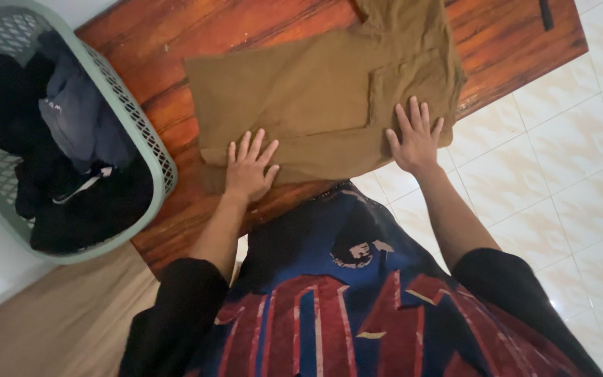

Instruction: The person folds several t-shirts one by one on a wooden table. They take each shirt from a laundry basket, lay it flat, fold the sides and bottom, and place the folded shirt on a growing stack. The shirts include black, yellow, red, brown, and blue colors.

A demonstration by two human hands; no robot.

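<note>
- The left hand (249,169) lies flat, palm down, on the near edge of a folded brown garment (322,91); its fingers (254,144) are spread apart and grip nothing.
- The right hand (415,139) also lies flat and palm down, on the garment's near right corner, fingers fanned wide and closed on nothing.
- The two hands are well apart, with a stretch of the garment's near edge between them.
- The brown garment lies spread on a reddish wooden table (176,91), folded into a rough rectangle; a patch pocket (403,84) shows on its right part, just beyond the right hand.
- At the far side the cloth bunches and runs up toward the top edge of the view.
- Both forearms are bare, coming out of black sleeves; the person wears a dark blue top with red shapes on it.
- To the left of the garment, a pale green laundry basket (149,132) with a lattice wall stands at the table's left end, near the left hand but apart from it.
- In the basket lie dark clothes (57,160), black and grey-blue, piled loosely.
- A small dark object (546,14) lies on the far right corner of the table; what it is cannot be told.
- To the right of the table is a white tiled floor (567,174).
</note>
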